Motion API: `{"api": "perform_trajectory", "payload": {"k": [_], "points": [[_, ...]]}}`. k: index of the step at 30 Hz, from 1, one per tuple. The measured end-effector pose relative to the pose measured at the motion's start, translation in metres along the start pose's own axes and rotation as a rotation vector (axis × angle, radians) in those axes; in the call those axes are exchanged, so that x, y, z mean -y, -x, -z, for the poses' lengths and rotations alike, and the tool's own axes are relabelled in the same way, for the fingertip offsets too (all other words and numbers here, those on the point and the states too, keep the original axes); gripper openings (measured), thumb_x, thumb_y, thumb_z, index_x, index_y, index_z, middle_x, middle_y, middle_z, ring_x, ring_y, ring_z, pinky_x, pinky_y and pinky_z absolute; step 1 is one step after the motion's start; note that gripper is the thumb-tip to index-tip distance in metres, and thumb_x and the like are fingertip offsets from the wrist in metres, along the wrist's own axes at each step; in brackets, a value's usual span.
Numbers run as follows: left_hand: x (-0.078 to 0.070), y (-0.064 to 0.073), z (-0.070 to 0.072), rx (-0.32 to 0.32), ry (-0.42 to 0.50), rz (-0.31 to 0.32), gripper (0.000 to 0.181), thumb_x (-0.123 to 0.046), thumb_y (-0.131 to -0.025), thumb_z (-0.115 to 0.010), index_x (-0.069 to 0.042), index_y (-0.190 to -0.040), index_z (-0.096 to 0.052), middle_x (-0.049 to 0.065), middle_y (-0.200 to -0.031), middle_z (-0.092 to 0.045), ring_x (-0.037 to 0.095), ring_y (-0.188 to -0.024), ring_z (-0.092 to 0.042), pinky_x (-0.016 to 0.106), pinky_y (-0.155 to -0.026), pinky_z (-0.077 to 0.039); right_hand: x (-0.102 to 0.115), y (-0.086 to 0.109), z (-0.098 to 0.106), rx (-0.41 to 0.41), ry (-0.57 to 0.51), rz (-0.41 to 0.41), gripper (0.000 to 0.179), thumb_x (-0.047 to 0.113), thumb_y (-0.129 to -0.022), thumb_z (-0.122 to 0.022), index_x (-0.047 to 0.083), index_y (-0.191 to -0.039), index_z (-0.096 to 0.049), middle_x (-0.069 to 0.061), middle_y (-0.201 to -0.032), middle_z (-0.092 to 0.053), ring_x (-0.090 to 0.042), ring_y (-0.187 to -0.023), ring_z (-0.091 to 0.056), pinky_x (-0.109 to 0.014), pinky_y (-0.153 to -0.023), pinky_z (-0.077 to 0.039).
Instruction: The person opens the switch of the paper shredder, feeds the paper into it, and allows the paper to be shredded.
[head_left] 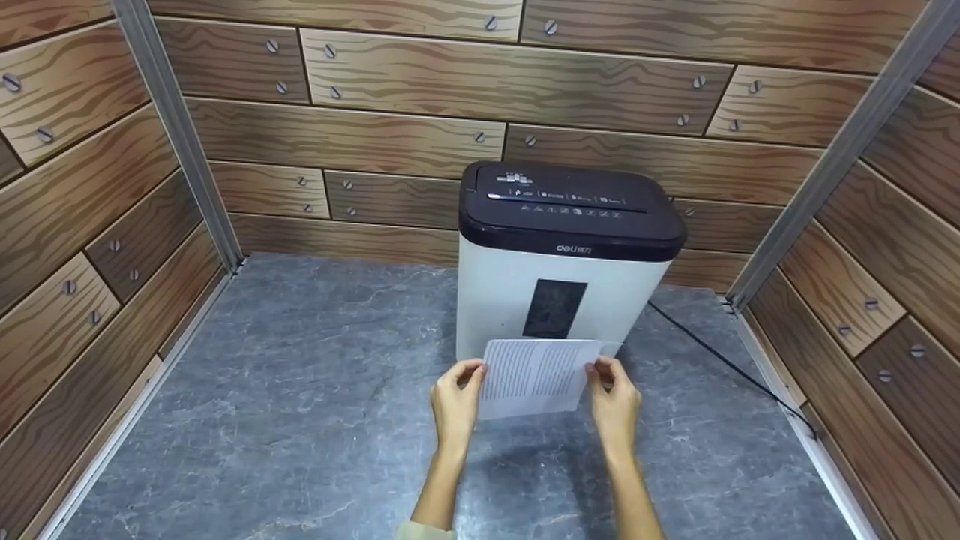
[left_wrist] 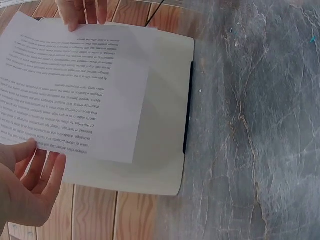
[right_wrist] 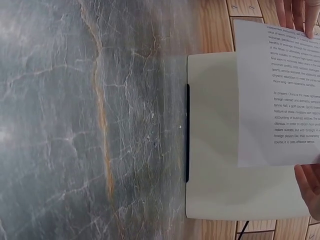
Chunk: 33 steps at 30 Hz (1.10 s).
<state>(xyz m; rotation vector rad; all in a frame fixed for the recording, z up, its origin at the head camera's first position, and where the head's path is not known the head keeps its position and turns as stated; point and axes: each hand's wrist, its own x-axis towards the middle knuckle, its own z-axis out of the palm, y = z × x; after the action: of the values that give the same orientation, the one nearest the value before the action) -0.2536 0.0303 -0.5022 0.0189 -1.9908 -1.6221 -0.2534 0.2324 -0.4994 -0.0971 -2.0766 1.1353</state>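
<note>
A printed sheet of paper [head_left: 534, 379] is held up in front of the paper shredder. My left hand [head_left: 456, 401] pinches its left edge between thumb and fingers. On the opposite edge, my right hand [head_left: 613, 401] pinches the paper the same way. Lines of printed text show on the sheet [left_wrist: 75, 95] in the left wrist view. Behind it stands the shredder [head_left: 480, 300], with a white body, a dark window and a black lid [head_left: 570, 202]. A long feed slot runs across the lid. The sheet overlaps the lower front of the shredder in the head view.
A black power cord [head_left: 735, 367] runs from behind the shredder to the right side. The grey marbled surface [head_left: 315, 390] lies under everything. Wood-patterned panels [head_left: 405, 75] with metal corner posts [head_left: 180, 127] enclose the back and both sides.
</note>
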Motion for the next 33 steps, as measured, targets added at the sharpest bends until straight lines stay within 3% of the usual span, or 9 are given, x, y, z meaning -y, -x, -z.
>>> {"api": "perform_trajectory", "payload": {"k": [6,11,17,22,27,33], "points": [[-0.002,0.0,0.0,-0.003,-0.016,0.017,0.004,-0.01,-0.08,-0.07,-0.008,-0.084,-0.072,0.0,-0.076,-0.068,0.014,-0.07,-0.063,0.03,-0.062,-0.052,0.002,0.0,0.002,0.004,0.011,-0.003,0.007,0.001,-0.082,-0.067,0.0,-0.089,-0.065,-0.012,-0.081,-0.066,-0.026,-0.072,-0.062,-0.026,-0.065,-0.049],[-0.01,-0.002,0.001,0.008,-0.003,0.045,0.005,-0.01,-0.081,-0.07,-0.008,-0.085,-0.072,0.0,-0.079,-0.068,0.013,-0.073,-0.064,0.029,-0.064,-0.052,0.008,-0.003,0.005,0.017,-0.038,-0.008,0.008,0.0,-0.083,-0.066,-0.003,-0.09,-0.064,-0.014,-0.082,-0.065,-0.026,-0.072,-0.062,-0.018,-0.061,-0.049],[-0.025,-0.008,0.002,0.015,0.019,0.008,0.006,-0.01,-0.081,-0.069,-0.007,-0.085,-0.072,0.002,-0.08,-0.069,0.015,-0.073,-0.064,0.029,-0.063,-0.052,0.021,-0.01,0.012,0.014,-0.055,-0.021,0.008,0.001,-0.084,-0.065,-0.003,-0.091,-0.064,-0.014,-0.084,-0.066,-0.024,-0.071,-0.062,-0.015,-0.061,-0.048],[-0.045,-0.018,0.001,0.003,0.061,-0.03,0.007,-0.01,-0.081,-0.07,-0.005,-0.085,-0.072,0.005,-0.081,-0.069,0.017,-0.075,-0.065,0.027,-0.067,-0.054,0.035,-0.023,0.019,-0.014,-0.106,-0.001,0.007,-0.001,-0.084,-0.063,-0.006,-0.09,-0.063,-0.016,-0.082,-0.065,-0.029,-0.067,-0.062,-0.014,-0.057,-0.049],[-0.071,-0.032,-0.001,-0.007,0.127,-0.092,0.007,-0.008,-0.081,-0.07,-0.002,-0.085,-0.071,0.007,-0.082,-0.069,0.017,-0.077,-0.066,0.024,-0.071,-0.053,0.056,-0.042,0.028,-0.06,-0.164,0.092,0.006,-0.005,-0.083,-0.063,-0.01,-0.088,-0.062,-0.018,-0.078,-0.064,-0.029,-0.064,-0.062,-0.013,-0.058,-0.049],[-0.108,-0.057,-0.005,-0.032,0.226,-0.171,0.006,-0.005,-0.08,-0.07,-0.001,-0.084,-0.071,0.007,-0.081,-0.069,0.014,-0.077,-0.066,0.024,-0.072,-0.053,0.117,-0.069,0.048,-0.099,-0.206,0.166,0.005,-0.01,-0.084,-0.059,-0.014,-0.087,-0.058,-0.023,-0.078,-0.062,-0.016,-0.064,-0.06,-0.014,-0.061,-0.049]]}}
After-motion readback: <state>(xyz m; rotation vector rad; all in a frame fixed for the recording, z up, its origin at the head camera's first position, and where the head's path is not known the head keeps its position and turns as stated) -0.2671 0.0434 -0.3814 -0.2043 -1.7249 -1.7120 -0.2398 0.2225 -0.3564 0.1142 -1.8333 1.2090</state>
